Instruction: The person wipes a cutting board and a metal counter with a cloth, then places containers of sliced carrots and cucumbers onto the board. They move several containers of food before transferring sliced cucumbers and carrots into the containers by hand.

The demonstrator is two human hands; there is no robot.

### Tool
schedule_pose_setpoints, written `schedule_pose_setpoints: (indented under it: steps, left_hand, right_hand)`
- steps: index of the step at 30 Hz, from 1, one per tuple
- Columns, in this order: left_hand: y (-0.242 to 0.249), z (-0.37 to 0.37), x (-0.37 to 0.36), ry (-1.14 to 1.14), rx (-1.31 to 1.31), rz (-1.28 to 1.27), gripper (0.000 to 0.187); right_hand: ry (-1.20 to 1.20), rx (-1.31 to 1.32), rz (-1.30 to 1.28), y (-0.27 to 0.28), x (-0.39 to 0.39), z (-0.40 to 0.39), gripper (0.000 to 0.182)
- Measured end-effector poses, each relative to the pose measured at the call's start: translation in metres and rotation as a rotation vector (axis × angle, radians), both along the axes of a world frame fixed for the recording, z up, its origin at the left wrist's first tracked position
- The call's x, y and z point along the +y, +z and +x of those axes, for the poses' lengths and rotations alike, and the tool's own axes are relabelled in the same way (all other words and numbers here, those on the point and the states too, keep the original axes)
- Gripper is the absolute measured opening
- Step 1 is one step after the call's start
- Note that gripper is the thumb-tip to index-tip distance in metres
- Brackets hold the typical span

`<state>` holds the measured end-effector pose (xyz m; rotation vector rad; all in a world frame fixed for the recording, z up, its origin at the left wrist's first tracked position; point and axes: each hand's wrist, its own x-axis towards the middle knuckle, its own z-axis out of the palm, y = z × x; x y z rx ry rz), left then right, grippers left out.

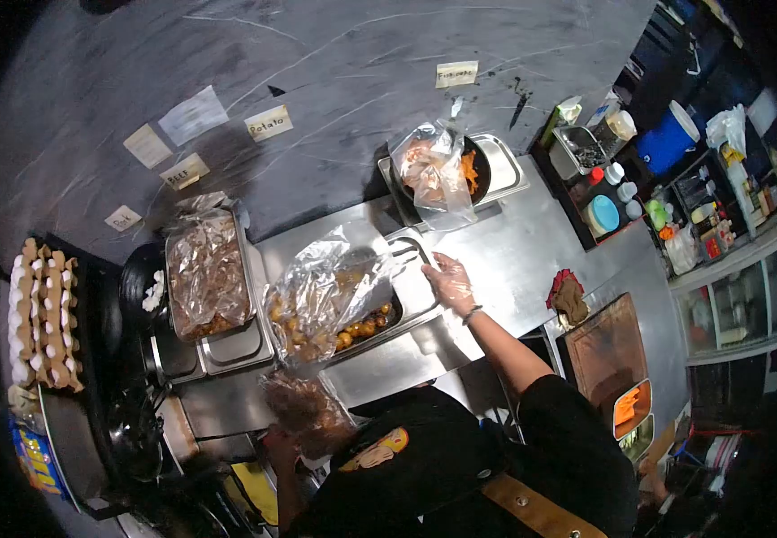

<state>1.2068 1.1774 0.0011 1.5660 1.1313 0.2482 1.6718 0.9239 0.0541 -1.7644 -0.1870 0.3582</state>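
My right hand [449, 283], in a clear glove, rests on the right end of a steel pan [411, 300] that holds small browned potatoes [361, 327]. Crumpled clear wrap [325, 291] covers most of that pan and is lifted at the right. My left hand [279, 442] is low by my body. It grips a bunched plastic bag [309, 411] with brownish contents, just below the pan's near edge.
A second wrapped pan [207, 273] sits to the left, beside a black pan [142, 287] and stacked egg trays [43, 314]. A bagged pan with orange pieces [447, 170] stands behind. A wooden board [603, 345] and shelves of containers [621, 170] are to the right. Paper labels [269, 123] hang on the wall.
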Motion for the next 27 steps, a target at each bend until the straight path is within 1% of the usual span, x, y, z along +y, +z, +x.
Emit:
schedule_pose_setpoints:
  steps: [1, 2, 3, 4, 5, 7, 8, 9, 10, 11, 12, 13, 14, 15, 16, 17, 18, 19, 20, 21, 22, 23, 24, 25, 27]
  left_hand:
    - [-0.001, 0.001, 0.0, 0.014, 0.003, -0.057, 0.036]
    - [0.007, 0.008, -0.002, 0.004, 0.004, -0.058, 0.036]
    - [0.017, 0.013, -0.002, 0.079, 0.028, -0.137, 0.032]
    - [0.034, 0.022, -0.006, 0.154, 0.055, -0.214, 0.028]
    - [0.051, 0.029, -0.01, 0.142, 0.056, -0.213, 0.028]
    - [0.072, 0.045, -0.02, -0.029, 0.247, -0.012, 0.019]
    - [0.07, 0.045, -0.022, -0.034, 0.239, -0.008, 0.019]
    - [0.068, 0.041, -0.023, -0.035, 0.167, 0.048, 0.017]
    - [0.066, 0.038, -0.024, -0.034, 0.091, 0.104, 0.016]
    - [0.066, 0.038, -0.024, -0.036, 0.081, 0.108, 0.016]
    - [0.067, 0.037, -0.026, -0.062, 0.008, 0.147, 0.014]
    - [0.065, 0.033, -0.027, -0.087, -0.066, 0.186, 0.013]
    - [0.001, 0.008, -0.003, -0.076, -0.11, 0.259, 0.012]
    - [0.004, 0.013, -0.002, -0.076, -0.12, 0.265, 0.012]
    - [0.015, 0.016, -0.005, -0.001, -0.007, 0.128, 0.011]
    - [0.024, 0.015, -0.007, 0.072, 0.109, -0.011, 0.01]
    - [0.05, 0.028, -0.018, 0.071, 0.102, -0.005, 0.01]
    - [0.089, 0.05, -0.035, 0.031, 0.129, 0.048, 0.009]
    - [0.11, 0.062, -0.044, -0.01, 0.159, 0.102, 0.009]
    - [0.112, 0.062, -0.045, -0.011, 0.162, 0.114, 0.009]
    - [0.111, 0.061, -0.045, -0.032, 0.21, 0.15, 0.011]
    - [0.107, 0.059, -0.044, -0.047, 0.255, 0.183, 0.012]
    - [0.076, 0.051, -0.042, 0.093, -0.133, 0.127, 0.011]
    - [0.058, 0.042, -0.037, 0.113, -0.137, 0.13, 0.011]
    - [0.033, 0.021, -0.02, -0.011, 0.106, 0.193, 0.006]
  right_hand:
    - [0.012, -0.011, -0.046, -0.006, 0.002, 0.003, 0.049]
    - [0.06, 0.02, 0.017, 0.004, 0.004, 0.001, 0.045]
    - [0.107, 0.051, 0.081, 0.015, 0.002, 0.0, 0.041]
    - [0.121, -0.051, -0.087, 0.029, -0.002, 0.003, 0.033]
    - [0.014, -1.041, -0.163, -0.009, -0.002, 0.028, 0.03]
    - [-0.241, 0.176, 0.437, 0.009, -0.014, 0.047, 0.029]
    - [-0.357, 0.271, 0.532, 0.011, -0.016, 0.067, 0.03]
    - [-0.472, 0.368, 0.629, 0.013, -0.015, 0.087, 0.03]
    - [-0.529, 0.289, 0.587, 0.029, -0.015, 0.096, 0.031]
    - [-0.528, 0.279, 0.594, 0.018, -0.016, 0.114, 0.031]
    - [-0.516, -0.002, 0.306, -0.012, -0.021, 0.138, 0.032]
    - [-0.493, -0.279, 0.014, -0.027, -0.024, 0.153, 0.032]
    - [-0.743, -0.264, 0.176, 0.006, -0.008, 0.142, 0.032]
    - [-0.744, -0.272, 0.185, -0.011, -0.006, 0.16, 0.032]
    - [-0.831, -0.352, 0.144, -0.055, -0.002, 0.192, 0.032]
    - [-0.919, -0.428, 0.101, -0.085, 0.0, 0.213, 0.032]
    - [-0.938, -0.513, -0.062, -0.094, 0.004, 0.219, 0.033]
    - [-0.942, -0.512, -0.051, -0.103, 0.007, 0.228, 0.033]
    - [-0.962, -0.5, -0.048, -0.114, 0.009, 0.235, 0.03]
    - [-0.981, -0.484, -0.048, -0.12, 0.014, 0.237, 0.027]
    - [-1.273, 0.0, 0.614, -0.044, 0.024, 0.205, 0.02]
    - [-1.151, -0.163, 0.982, 0.021, 0.018, 0.166, 0.017]
    - [-1.139, -0.17, 0.971, 0.021, 0.018, 0.167, 0.017]
    - [-1.121, -0.179, 0.96, 0.019, 0.011, 0.173, 0.018]
    - [-1.204, -0.122, 0.698, -0.005, -0.001, 0.196, 0.018]
